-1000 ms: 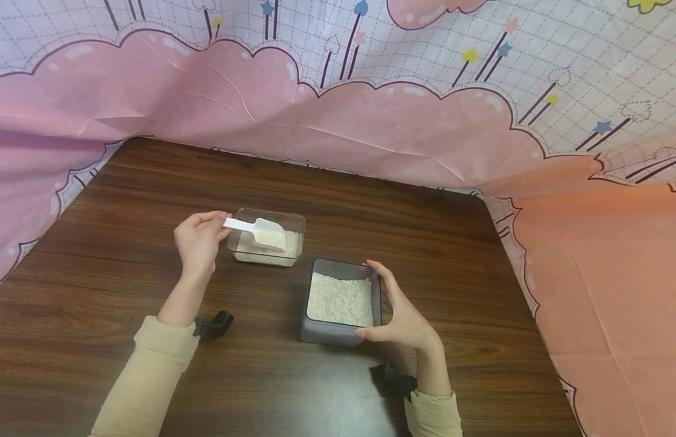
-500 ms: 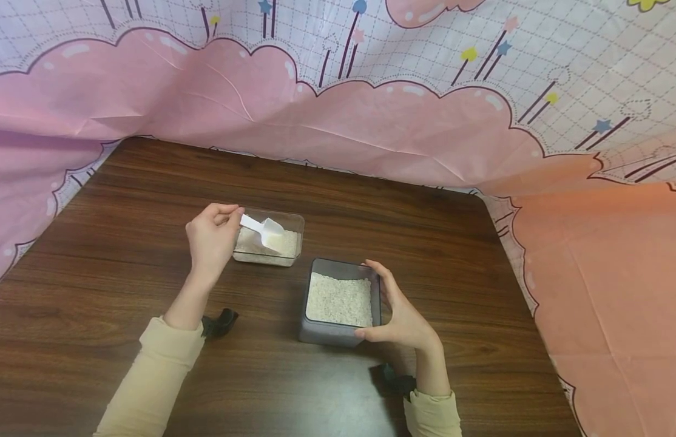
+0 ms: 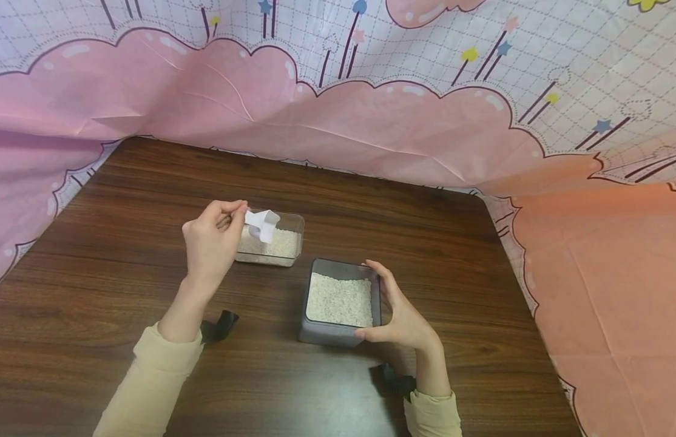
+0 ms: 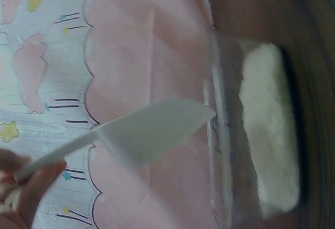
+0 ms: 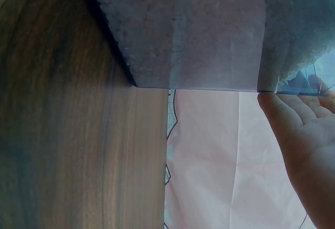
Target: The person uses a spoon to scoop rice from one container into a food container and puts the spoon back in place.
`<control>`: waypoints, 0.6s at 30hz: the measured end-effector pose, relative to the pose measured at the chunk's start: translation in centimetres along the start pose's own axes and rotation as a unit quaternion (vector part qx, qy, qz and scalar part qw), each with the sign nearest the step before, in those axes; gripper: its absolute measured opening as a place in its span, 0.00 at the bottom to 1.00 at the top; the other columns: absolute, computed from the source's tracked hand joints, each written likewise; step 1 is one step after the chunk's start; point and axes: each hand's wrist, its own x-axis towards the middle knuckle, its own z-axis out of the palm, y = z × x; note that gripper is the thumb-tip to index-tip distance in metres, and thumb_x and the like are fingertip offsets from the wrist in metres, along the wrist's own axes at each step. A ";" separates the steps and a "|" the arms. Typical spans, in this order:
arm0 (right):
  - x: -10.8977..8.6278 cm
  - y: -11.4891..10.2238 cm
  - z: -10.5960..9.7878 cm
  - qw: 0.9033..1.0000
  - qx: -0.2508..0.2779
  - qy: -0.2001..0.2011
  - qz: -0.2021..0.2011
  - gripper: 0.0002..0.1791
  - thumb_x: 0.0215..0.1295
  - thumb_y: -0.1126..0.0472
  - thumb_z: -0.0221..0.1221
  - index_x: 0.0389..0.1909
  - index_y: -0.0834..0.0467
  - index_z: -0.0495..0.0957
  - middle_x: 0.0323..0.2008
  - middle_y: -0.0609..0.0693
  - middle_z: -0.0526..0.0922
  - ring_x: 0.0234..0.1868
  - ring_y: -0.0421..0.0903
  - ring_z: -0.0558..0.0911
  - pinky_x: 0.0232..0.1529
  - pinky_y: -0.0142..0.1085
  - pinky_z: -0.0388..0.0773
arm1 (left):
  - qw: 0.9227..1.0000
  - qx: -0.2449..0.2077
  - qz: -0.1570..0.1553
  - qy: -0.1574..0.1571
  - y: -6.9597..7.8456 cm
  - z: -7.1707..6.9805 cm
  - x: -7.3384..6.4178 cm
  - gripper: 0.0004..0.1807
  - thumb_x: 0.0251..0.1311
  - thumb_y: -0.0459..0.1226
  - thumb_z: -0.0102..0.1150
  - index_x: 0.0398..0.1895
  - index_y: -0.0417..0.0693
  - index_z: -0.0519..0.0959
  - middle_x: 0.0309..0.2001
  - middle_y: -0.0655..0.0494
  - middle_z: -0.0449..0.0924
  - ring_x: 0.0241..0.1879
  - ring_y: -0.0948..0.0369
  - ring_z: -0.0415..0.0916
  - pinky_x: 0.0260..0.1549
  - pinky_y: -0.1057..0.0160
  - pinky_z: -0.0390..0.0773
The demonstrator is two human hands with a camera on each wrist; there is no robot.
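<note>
- Well, pink cloth [image 3: 37,167] is hanging on the left side, and a brown table [image 3: 447,243] is lying under everything.
- Next, a pale yellow left sleeve [image 3: 152,370] is coming in from the near left, and a black left band [image 3: 220,326] is sitting by the wrist.
- Then the left hand [image 3: 211,240] is holding a white scoop [image 3: 263,227] by its handle. Its thumb and fingers are pinching tight, with the handle between them.
- The white scoop is tipping over on its side above the clear box, on the far left part of the table. I can't tell if it is touching the rim.
- The clear box [image 3: 292,221] is standing just right of the left hand, and small white grains [image 3: 283,245] are lying in it.
- A grey box [image 3: 332,335] is standing nearer and more to the right, apart from the clear box. Lots of pale grains [image 3: 339,300] are lying inside, below its rim.
- The right hand [image 3: 409,318] is gripping the grey box from its right side. The thumb and fingers are spreading wide: the thumb is pressing on the near side, and the fingers are reaching to the far right corner.
- A right sleeve [image 3: 433,414] is showing at the near edge, and a black right band [image 3: 398,383] is sitting beside that wrist.
- Orange cloth [image 3: 616,261] is hanging on the far right.
</note>
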 end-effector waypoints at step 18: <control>0.0 -0.1 0.0 1.000 0.002 0.000 0.003 0.64 0.42 0.61 0.77 0.75 0.56 0.44 0.74 0.54 0.49 0.76 0.55 0.46 0.72 0.68 0.45 | 0.823 -0.410 -0.393 0.015 1.3 -1.6 0.6 0.03 0.59 0.25 0.63 0.33 0.29 0.81 0.34 0.42 0.84 0.35 0.54 0.87 0.41 0.62 0.85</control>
